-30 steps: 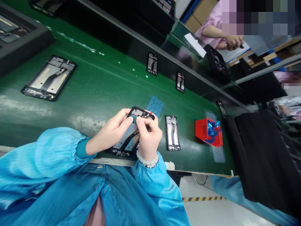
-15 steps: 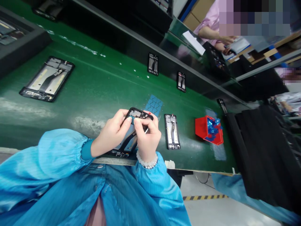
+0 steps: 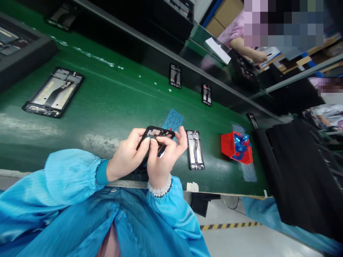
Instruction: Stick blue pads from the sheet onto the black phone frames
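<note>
An opened phone, black-framed with its inner parts showing, is tilted up near the table's front edge. My left hand is closed around its left side, with the thumb on its inner face. Above the same phone, my right hand has its thumb and index finger pinched together beside the left thumb, its other fingers raised. Whatever is in that pinch is too small to make out. Just behind the phone lies a sheet of blue stickers. To the right, a second opened phone rests on the green table.
A red bin with crumpled blue film stands on the right, beside black cloth. Another opened phone lies at left, near a dark tray. Smaller-looking phones lie along the back ledge. A co-worker's arm shows beyond.
The phone in my hands has tipped to a steeper angle, so less of its inner face shows. My right hand has shifted slightly left, its outer fingers lifting off the phone's edge.
</note>
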Tool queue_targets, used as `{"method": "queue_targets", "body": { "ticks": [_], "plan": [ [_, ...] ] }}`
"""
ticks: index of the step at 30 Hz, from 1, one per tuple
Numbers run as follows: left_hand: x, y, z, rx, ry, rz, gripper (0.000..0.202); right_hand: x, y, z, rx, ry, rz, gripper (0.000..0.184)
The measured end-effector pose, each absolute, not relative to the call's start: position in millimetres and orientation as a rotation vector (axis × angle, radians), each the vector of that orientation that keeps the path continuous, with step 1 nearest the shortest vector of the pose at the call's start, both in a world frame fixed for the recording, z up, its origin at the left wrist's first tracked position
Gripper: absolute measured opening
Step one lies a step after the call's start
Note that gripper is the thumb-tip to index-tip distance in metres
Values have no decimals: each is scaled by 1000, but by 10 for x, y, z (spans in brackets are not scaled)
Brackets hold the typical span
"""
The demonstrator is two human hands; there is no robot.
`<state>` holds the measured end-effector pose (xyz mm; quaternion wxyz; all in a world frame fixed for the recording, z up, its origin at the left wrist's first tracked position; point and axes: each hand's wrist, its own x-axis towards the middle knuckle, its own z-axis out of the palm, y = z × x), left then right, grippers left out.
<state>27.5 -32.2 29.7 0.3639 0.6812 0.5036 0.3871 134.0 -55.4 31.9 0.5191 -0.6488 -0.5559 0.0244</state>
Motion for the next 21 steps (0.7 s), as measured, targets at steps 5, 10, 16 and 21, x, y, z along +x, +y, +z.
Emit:
{"method": "queue_targets", "body": {
  "ticks": [5, 10, 16, 21],
  "plan": [
    [264, -303, 286, 1742, 1279, 966, 24, 1540, -489, 415, -1501, -1307, 565, 66],
    [248, -272, 296, 1686, 1252, 923, 30, 1657, -420, 491, -1328, -1243, 1055, 47],
    [215, -235, 341, 1922, 1333, 886, 30, 1566, -437, 484, -1413, -1199, 895, 24],
    [197, -176, 341, 2091, 1382, 856, 36, 1478, -453, 429, -1404, -1181, 820, 25]
  ]
}}
